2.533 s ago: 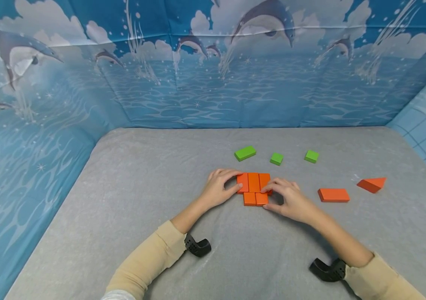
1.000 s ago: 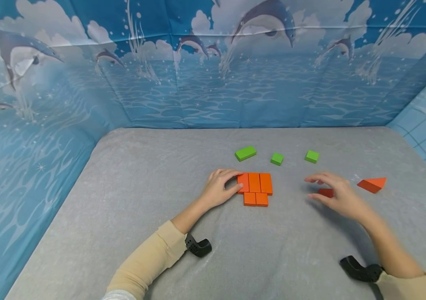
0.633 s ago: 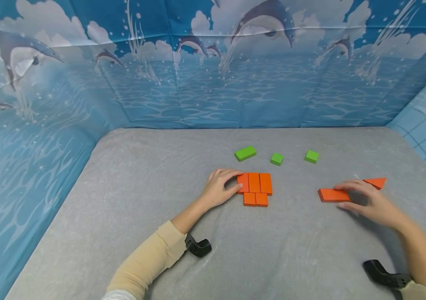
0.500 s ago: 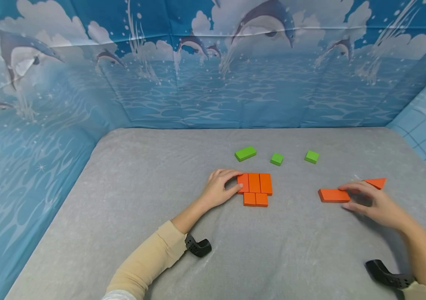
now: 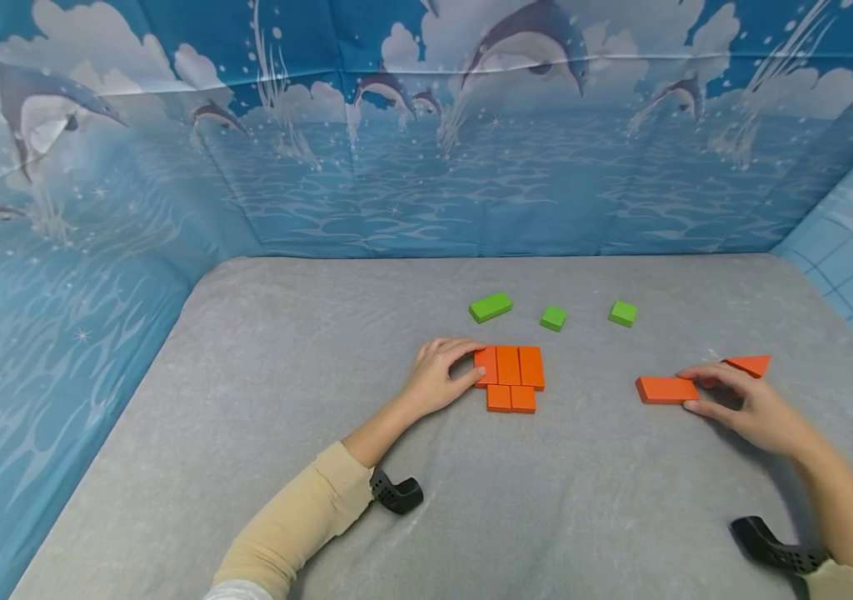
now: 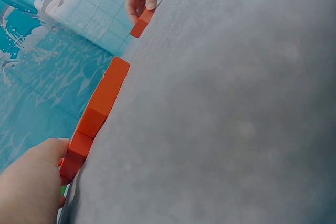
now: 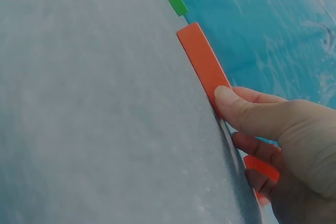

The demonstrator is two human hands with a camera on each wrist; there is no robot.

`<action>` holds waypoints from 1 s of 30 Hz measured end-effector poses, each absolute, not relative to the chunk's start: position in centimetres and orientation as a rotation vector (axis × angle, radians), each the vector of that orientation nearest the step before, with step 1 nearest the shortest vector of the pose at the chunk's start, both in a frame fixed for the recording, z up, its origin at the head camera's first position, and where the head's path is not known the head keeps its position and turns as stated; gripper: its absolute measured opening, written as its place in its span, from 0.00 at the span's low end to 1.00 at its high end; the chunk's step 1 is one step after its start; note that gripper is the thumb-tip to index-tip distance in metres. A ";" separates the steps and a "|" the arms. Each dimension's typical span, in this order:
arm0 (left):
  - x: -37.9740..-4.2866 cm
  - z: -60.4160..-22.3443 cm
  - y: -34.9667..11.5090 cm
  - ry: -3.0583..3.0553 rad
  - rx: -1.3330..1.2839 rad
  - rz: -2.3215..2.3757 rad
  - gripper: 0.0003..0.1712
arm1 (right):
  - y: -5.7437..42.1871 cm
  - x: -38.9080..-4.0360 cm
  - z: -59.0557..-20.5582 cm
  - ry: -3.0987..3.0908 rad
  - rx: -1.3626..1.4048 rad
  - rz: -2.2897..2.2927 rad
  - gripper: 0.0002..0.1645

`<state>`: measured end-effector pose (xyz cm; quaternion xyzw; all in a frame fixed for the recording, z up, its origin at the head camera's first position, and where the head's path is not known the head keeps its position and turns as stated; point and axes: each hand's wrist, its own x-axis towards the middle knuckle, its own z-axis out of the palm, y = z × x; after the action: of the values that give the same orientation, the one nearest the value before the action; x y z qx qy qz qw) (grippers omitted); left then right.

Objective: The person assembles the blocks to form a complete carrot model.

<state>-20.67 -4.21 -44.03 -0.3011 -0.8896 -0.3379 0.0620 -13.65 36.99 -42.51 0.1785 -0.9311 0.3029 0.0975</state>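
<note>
On the grey cloth, several orange blocks lie edge to edge: a row of three upright rectangles [image 5: 508, 365] with two small squares [image 5: 511, 399] below it. My left hand [image 5: 436, 377] grips the leftmost rectangle [image 5: 486, 363], forefinger at its far end and thumb near its front corner. Farther right, my right hand [image 5: 752, 412] pinches the right end of a long orange block [image 5: 664, 390] between thumb and forefinger. In the right wrist view the thumb presses on this long block's [image 7: 205, 61] near face. Behind that hand lies an orange triangular block [image 5: 752, 365], partly covered by it.
Beyond the orange blocks lie a long green block [image 5: 491, 307] and two small green ones, the middle [image 5: 553, 318] and the right [image 5: 623, 313]. A blue dolphin-print curtain [image 5: 426, 192] rises behind the grey surface [image 5: 306, 333] and along its sides.
My right hand has left the grouped blocks, moved right past the long orange block and closed finger and thumb on its right end. The left hand has stayed in place.
</note>
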 end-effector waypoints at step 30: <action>-20.8 -44.0 -4.2 -2.694 -0.911 -1.003 0.22 | 22.0 -12.4 -41.4 -2.627 0.952 1.181 0.19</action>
<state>-20.78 -4.23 -44.02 -0.3016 -0.8915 -0.3320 0.0631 -12.42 21.99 -41.36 0.3134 -0.8648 0.3886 0.0540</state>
